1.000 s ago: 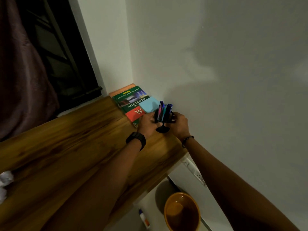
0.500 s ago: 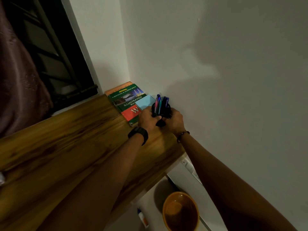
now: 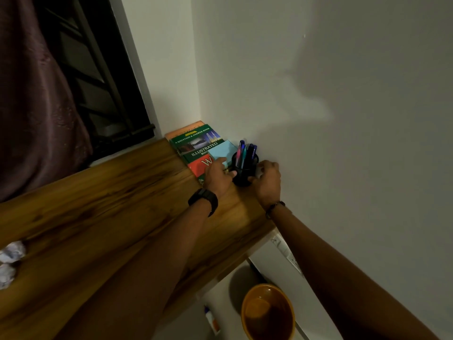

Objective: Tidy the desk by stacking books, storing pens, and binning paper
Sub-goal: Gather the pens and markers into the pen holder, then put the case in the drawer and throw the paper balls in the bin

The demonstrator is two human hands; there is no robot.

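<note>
While left hand (image 3: 218,176) and right hand (image 3: 266,183) clasp pen holder (image 3: 243,173), its base hidden.

Dim, warm light is filling the room. A paler patch is glowing on the wall (image 3: 274,104) beside the corner, while a broad soft shadow is spreading across it further right. The window (image 3: 81,69) is showing black. The counter (image 3: 110,204) is catching a faint sheen. The wide lens is bending lines near the edges, and the crumpled paper (image 3: 12,251) is looking soft.
</note>
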